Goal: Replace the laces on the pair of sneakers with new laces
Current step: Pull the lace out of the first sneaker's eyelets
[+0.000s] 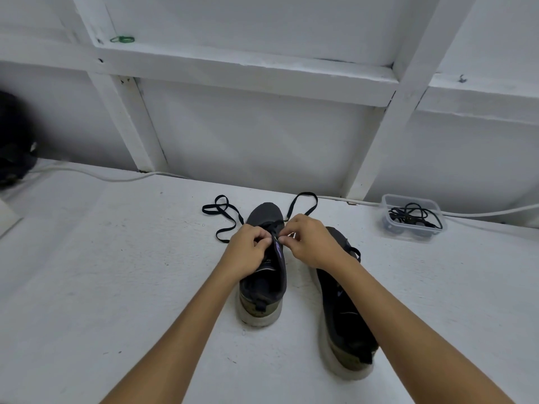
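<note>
While both hands work the eyelets, left hand (251, 248) and right hand (306, 239) each pinch the black lace (223, 214) over the left sneaker (264, 275) beneath them, loose ends trailing beyond the fingers across the bench (116, 272), likely for slack.

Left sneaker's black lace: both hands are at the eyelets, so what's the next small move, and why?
Probably draw the lace on through the eyelet row under the fingers. Both the left hand and right hand pinch at the left sneaker by its tongue, while loose loops trail on the table either side of the toe.
</note>
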